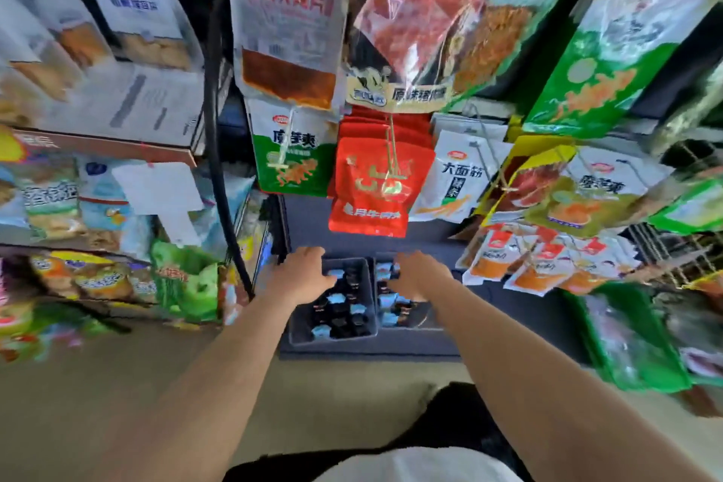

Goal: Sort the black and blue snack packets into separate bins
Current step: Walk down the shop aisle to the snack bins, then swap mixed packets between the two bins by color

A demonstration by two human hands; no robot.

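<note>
Snack packets (340, 309), black and blue, lie mixed up in both bins, the left bin (297, 340) and the right bin (432, 325), side by side on a dark low shelf (508, 309). My left hand (303, 274) is over one and my right hand (420, 274) over the other. My fingers (328, 278) reach down, but it is too blurry to tell if they pinch anything. I think sorting has barely begun

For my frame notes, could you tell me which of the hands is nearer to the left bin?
Left. The left hand is over the left bin's far left corner; the right hand is over the neighbouring right bin.
</note>
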